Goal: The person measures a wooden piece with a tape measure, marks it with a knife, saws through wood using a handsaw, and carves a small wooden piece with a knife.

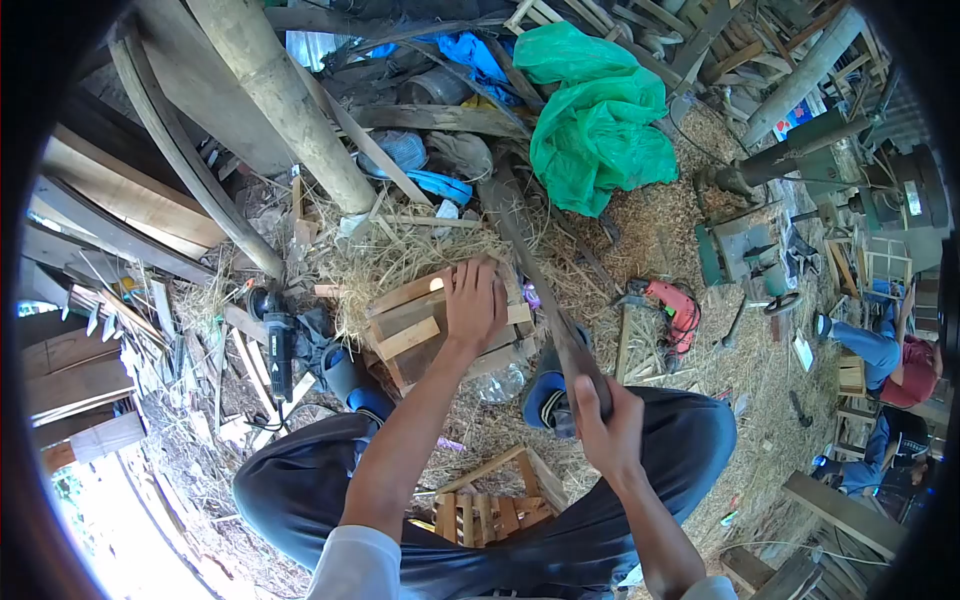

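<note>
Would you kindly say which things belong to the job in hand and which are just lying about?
In the job:
wooden pieces, under the left hand
long dark bar, in the right hand

Apparently lying about:
red power tool
black power tool
green plastic sheet

- Floor point(765, 450), littered with straw point(352, 268) and wood shavings point(652, 242)
- Green plastic sheet point(600, 125), crumpled beside the shavings
- Red drill point(682, 315), right
- Black power tool point(278, 350), left
- Slatted wooden frame point(468, 518), between the legs point(680, 435)
</note>
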Demonstrator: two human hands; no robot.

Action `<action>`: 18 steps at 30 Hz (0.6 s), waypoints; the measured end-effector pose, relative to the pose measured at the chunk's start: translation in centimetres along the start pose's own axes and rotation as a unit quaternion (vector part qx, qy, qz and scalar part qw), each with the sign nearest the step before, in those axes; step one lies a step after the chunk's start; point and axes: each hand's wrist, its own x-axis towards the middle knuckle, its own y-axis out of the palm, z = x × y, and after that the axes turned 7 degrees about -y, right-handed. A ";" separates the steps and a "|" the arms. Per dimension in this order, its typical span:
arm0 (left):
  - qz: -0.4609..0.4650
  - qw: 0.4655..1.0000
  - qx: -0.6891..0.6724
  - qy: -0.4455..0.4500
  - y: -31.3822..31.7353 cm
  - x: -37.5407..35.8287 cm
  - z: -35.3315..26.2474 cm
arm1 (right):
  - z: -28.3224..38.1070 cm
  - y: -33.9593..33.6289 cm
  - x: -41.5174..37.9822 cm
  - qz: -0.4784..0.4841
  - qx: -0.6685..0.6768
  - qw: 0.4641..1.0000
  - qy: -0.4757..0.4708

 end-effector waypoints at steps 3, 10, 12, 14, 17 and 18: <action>0.071 0.993 0.004 0.093 -2.4 -1.5 -0.1 | -2.6 1.9 2.7 -0.018 0.037 0.999 -0.025; 0.079 0.992 -0.041 0.092 -2.9 -0.4 2.5 | -1.1 2.0 4.5 0.006 -0.050 0.998 -0.040; 0.076 0.993 -0.063 0.062 -3.6 -0.2 2.6 | 0.4 1.9 5.2 0.021 -0.062 0.997 -0.051; 0.077 0.994 -0.052 0.051 -3.9 -0.1 1.9 | 1.1 2.0 5.8 0.036 -0.076 0.994 -0.066; 0.043 0.998 -0.034 -0.010 -2.0 0.2 2.1 | 0.9 2.4 6.3 0.056 -0.098 0.990 -0.083; 0.043 0.998 -0.037 -0.012 -1.5 0.0 2.0 | 0.1 2.7 6.5 0.050 -0.108 0.988 -0.100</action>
